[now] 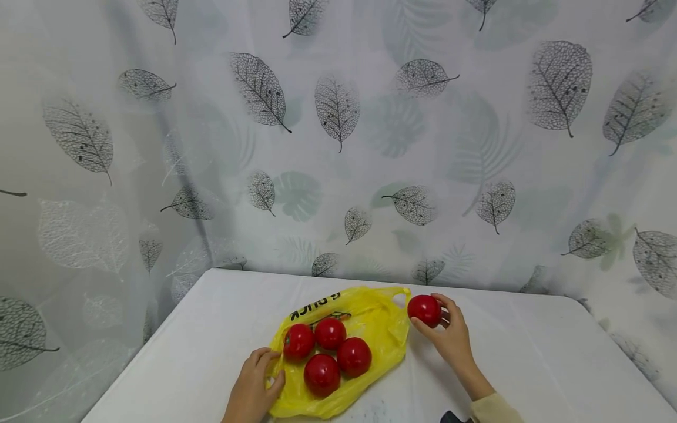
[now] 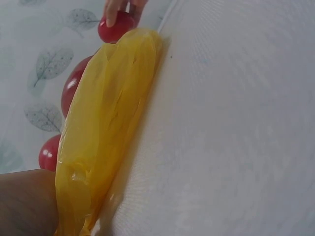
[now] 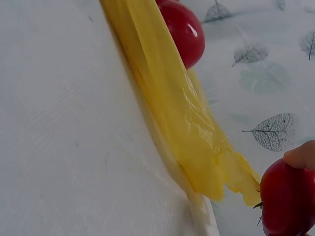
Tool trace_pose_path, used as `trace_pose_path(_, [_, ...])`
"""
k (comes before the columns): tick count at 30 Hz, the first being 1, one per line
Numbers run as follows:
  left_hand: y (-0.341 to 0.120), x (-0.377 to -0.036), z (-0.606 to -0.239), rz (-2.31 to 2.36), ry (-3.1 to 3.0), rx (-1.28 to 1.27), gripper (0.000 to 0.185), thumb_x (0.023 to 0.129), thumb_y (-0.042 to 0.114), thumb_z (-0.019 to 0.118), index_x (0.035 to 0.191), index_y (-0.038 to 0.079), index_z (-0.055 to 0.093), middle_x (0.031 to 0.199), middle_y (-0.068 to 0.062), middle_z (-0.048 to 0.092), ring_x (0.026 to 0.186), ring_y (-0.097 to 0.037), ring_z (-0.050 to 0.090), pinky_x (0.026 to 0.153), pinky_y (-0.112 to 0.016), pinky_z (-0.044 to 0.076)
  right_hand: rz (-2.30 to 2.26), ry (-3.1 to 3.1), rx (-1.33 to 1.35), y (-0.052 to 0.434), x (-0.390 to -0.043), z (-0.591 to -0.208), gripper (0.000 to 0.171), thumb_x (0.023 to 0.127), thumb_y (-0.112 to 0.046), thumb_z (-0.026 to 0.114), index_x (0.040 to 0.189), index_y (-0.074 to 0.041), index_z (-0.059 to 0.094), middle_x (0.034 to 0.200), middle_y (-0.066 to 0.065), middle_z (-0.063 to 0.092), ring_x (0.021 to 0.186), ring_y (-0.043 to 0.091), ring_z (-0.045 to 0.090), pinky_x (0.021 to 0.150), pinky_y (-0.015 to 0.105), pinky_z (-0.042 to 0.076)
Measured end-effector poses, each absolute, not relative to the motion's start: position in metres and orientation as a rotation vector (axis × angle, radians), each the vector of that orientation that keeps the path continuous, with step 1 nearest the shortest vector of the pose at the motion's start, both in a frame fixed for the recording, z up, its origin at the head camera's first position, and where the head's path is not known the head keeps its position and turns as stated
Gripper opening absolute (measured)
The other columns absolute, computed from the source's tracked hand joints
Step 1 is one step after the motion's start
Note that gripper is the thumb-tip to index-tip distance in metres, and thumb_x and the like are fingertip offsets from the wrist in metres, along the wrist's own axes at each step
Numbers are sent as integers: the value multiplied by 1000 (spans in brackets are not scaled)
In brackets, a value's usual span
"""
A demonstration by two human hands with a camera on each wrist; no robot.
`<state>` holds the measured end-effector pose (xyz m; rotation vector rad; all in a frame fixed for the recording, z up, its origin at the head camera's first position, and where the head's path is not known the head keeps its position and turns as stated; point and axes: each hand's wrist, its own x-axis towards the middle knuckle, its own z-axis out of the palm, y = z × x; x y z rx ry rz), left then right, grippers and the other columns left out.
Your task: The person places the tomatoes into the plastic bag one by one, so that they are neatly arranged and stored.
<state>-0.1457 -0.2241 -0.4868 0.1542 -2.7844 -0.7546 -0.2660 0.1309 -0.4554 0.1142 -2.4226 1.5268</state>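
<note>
My right hand (image 1: 449, 335) grips a red tomato (image 1: 424, 310) between thumb and fingers, at the right end of a yellow plastic bag (image 1: 386, 320). In the right wrist view the green stem end of the held tomato (image 3: 285, 199) shows beside the bag's loose corner (image 3: 236, 172). Several more tomatoes (image 1: 322, 375) sit grouped on the left half of the bag. At the bag's left edge, my left hand (image 1: 252, 382) holds the plastic between curved fingers and thumb. The bag's raised side (image 2: 108, 123) hides most of that hand in the left wrist view.
The white table (image 1: 529, 352) extends on both sides of the bag. Behind it hangs a pale curtain (image 1: 370, 176) with a leaf print, which also runs along the left side. Black lettering (image 1: 316, 305) is printed on the bag's far edge.
</note>
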Motion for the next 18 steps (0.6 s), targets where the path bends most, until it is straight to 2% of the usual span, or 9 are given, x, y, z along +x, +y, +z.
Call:
trace_pose_path(4, [-224,-146,-488,-748,-2779,150,31,85,22,72,111,8,66,119,-12,56,111,-32,56,94,-51,51,1502,-2432,152,126,-265,-456,69,81,-18,79,139,-5,44,136,18,47,115,31,50,94,23,48])
trace_pose_path(7, [-224,-146,-488,-744,-2771,141,30,85,22,72,111,8,66,119,-12,56,110,-31,56,94,-50,52,1493,-2433,173,123,-264,-456,69,81,-18,80,138,-5,44,136,17,47,115,31,50,98,38,50])
trace_pose_path(9, [-223,-146,-488,-744,-2770,138,30,85,22,72,111,8,66,118,-12,56,109,-31,56,93,-50,52,1491,-2429,177,121,-264,-455,68,81,-17,80,138,-5,45,136,17,47,115,31,50,97,35,50])
trace_pose_path(12, [-223,-146,-487,-747,-2771,140,30,85,22,72,111,7,66,118,-12,56,109,-31,56,93,-50,52,1496,-2424,177,118,-265,-455,68,80,-16,80,138,-6,45,135,16,48,115,30,50,93,21,46])
trace_pose_path(14, [-223,-146,-487,-749,-2775,143,30,85,22,71,111,7,66,118,-12,56,109,-31,56,94,-50,52,1496,-2418,181,116,-265,-454,68,80,-15,80,137,-6,45,134,16,48,115,30,51,91,17,45])
trace_pose_path(16, [-223,-146,-487,-749,-2779,147,30,85,22,71,111,7,66,118,-12,56,109,-31,56,94,-50,51,1506,-2409,194,114,-265,-454,67,80,-14,80,137,-6,46,133,16,49,115,30,51,93,22,47])
trace_pose_path(18, [-223,-146,-487,-750,-2783,149,30,85,22,71,111,7,66,119,-12,55,109,-31,56,94,-51,51,1516,-2396,211,111,-264,-454,67,79,-14,81,136,-6,47,133,15,49,114,31,52,97,34,50])
